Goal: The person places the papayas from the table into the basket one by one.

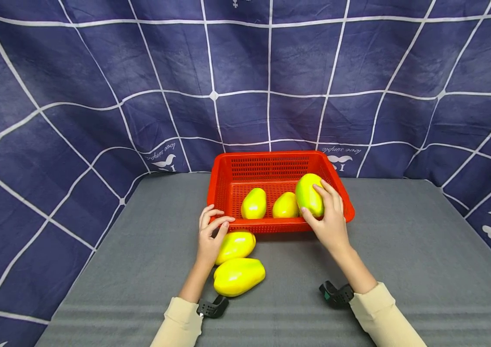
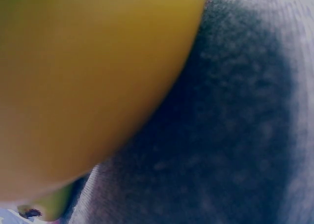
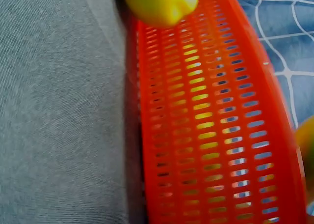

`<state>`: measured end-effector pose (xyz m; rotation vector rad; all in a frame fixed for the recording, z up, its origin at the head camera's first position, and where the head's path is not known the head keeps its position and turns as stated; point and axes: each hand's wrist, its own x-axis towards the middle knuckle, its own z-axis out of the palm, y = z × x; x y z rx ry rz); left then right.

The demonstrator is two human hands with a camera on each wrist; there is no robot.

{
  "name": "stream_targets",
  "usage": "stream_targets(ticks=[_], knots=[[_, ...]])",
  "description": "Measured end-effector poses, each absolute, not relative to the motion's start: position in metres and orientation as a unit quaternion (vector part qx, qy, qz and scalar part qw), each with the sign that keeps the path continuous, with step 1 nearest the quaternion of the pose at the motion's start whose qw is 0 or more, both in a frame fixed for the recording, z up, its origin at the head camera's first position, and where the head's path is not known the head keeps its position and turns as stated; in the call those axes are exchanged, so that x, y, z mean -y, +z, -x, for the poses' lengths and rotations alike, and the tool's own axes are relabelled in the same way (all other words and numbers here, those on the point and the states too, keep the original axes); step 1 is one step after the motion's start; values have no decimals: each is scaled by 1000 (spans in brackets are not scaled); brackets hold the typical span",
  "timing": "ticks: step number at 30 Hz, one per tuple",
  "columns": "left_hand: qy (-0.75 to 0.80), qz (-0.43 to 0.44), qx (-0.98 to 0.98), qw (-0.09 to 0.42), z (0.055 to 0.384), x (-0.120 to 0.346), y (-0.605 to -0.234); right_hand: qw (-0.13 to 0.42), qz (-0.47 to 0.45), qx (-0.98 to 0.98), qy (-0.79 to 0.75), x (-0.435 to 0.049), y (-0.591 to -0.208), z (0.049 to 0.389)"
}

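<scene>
The right hand (image 1: 330, 223) grips a green-yellow fruit (image 1: 308, 193) over the right front of the red basket (image 1: 271, 223), beside two companion fruits (image 1: 254, 204) inside. Loose-fingered, the left hand (image 1: 208, 235) rests on its near-left rim, two yellow fruits (image 1: 239, 276) lying close by on the grey worktop (image 1: 288, 294).

Downward head view, close wrist views, shared fruit (image 1: 239, 277)
</scene>
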<state>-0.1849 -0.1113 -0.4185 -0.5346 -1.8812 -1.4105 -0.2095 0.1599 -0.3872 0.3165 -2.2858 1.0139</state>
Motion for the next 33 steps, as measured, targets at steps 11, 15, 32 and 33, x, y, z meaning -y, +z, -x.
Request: stream_targets(ticks=[11,15,32,33], knots=[[-544,214,725,363,185,111,-418,212,-79,937,265,-148,-383,217],[-546,209,727,359,185,111,-417,210,-82,944,241,-148,-385,217],[-539,208,731,363,193,115,-431,235,-108,899,354,-146,-384,196],[-540,207,732,360,191,114,-428,238,-110,895,360,-145,-383,192]])
